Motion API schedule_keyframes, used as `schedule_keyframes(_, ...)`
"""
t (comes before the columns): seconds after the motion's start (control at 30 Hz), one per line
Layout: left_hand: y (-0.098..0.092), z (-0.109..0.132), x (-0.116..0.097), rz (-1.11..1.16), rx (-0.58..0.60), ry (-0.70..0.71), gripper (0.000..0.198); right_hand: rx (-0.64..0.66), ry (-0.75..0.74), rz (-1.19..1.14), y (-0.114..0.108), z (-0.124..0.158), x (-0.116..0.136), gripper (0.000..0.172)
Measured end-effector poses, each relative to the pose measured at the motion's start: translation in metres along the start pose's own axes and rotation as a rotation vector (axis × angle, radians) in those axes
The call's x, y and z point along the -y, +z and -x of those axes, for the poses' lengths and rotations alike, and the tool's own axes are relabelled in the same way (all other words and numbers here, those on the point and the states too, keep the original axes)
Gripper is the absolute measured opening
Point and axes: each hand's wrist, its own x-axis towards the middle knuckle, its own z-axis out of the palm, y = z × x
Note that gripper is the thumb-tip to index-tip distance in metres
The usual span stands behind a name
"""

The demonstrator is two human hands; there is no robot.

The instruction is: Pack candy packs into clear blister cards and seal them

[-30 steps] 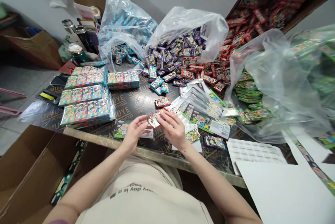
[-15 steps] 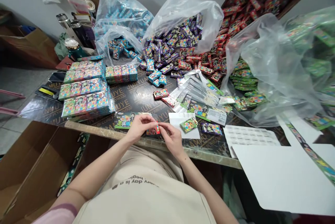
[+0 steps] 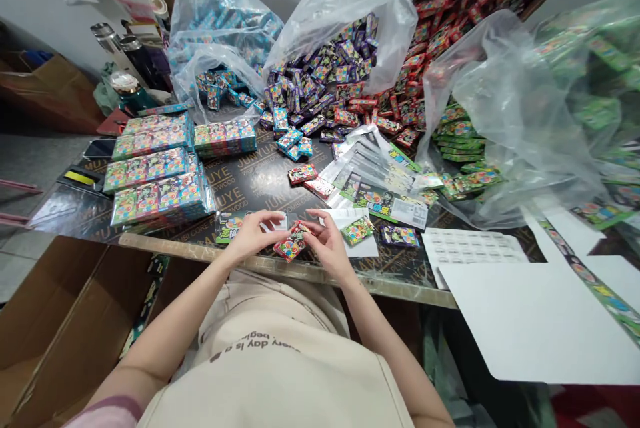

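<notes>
A small red candy box (image 3: 291,242) with a colourful printed face is between my hands, just above the table's front edge. My left hand (image 3: 254,236) pinches its left side, the thumb along the upper edge. My right hand (image 3: 329,247) grips its right end with the thumb in front and the index finger raised. Partly behind my left hand lies a green printed header card (image 3: 229,228). To the right of my right hand, a green candy box (image 3: 357,231) rests on a white sheet, and a purple candy box (image 3: 399,235) lies beyond it.
Wrapped stacks of boxes (image 3: 157,196) stand at the left. Plastic bags of blue boxes (image 3: 220,18), purple boxes (image 3: 320,75) and green boxes (image 3: 463,138) line the back, beside a heap of red boxes (image 3: 415,75). Clear printed pouches (image 3: 375,168) lie mid-table; label sheets (image 3: 473,247) lie right.
The red box has turned from edge-on to showing its broad printed face. My hands have opened slightly around it, and the view has shifted a little.
</notes>
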Motion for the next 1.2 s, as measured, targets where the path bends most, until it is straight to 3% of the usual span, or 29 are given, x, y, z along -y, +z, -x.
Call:
schedule_keyframes(0.1, 0.001, 0.0, 0.007, 0.071, 0.123, -0.154, 0.03, 0.027, -0.086, 0.136, -0.001, -0.006, 0.009, 0.046)
schedule_keyframes(0.23, 0.002, 0.0, 0.019, 0.293, -0.013, -0.212, 0.035, 0.083, -0.32, 0.543, 0.002, -0.004, 0.015, 0.087)
schedule_keyframes(0.33, 0.0, 0.001, 0.021, 0.262, 0.043, -0.217, 0.037, 0.121, -0.467, 0.757, 0.004, 0.002, 0.015, 0.084)
schedule_keyframes(0.4, -0.003, -0.001, 0.02, 0.115, 0.07, -0.165, 0.039, 0.047, -0.549, 0.833, 0.001, 0.003, 0.014, 0.075)
schedule_keyframes(0.47, -0.01, -0.004, 0.019, -0.163, 0.023, -0.007, 0.044, -0.064, -0.6, 0.909, -0.008, 0.002, 0.013, 0.072)
schedule_keyframes(0.57, -0.024, -0.012, 0.023, -0.73, 0.022, 0.281, 0.074, -0.217, -0.611, 1.023, -0.028, -0.003, 0.009, 0.074)
schedule_keyframes(0.63, -0.031, -0.017, 0.028, -1.005, 0.128, 0.352, 0.096, -0.222, -0.594, 1.088, -0.037, -0.006, 0.005, 0.075)
schedule_keyframes(0.7, -0.034, -0.019, 0.034, -1.121, 0.202, 0.364, 0.1, -0.157, -0.569, 1.132, -0.039, -0.006, 0.001, 0.074)
schedule_keyframes(0.83, -0.035, -0.017, 0.039, -1.079, 0.176, 0.425, 0.105, -0.013, -0.477, 1.016, -0.032, -0.003, -0.001, 0.078)
schedule_keyframes(0.97, -0.034, -0.012, 0.03, -0.944, 0.192, 0.488, 0.108, 0.206, -0.402, 0.765, -0.031, -0.006, 0.011, 0.081)
schedule_keyframes(1.03, -0.033, -0.012, 0.023, -0.896, 0.18, 0.504, 0.104, 0.254, -0.378, 0.705, -0.031, -0.012, 0.019, 0.079)
schedule_keyframes(1.1, -0.03, -0.014, 0.017, -0.861, 0.093, 0.509, 0.099, 0.163, -0.363, 0.614, -0.028, -0.018, 0.025, 0.083)
schedule_keyframes(1.2, -0.024, -0.018, 0.011, -0.85, -0.041, 0.534, 0.096, -0.104, -0.267, 0.259, -0.014, -0.025, 0.025, 0.083)
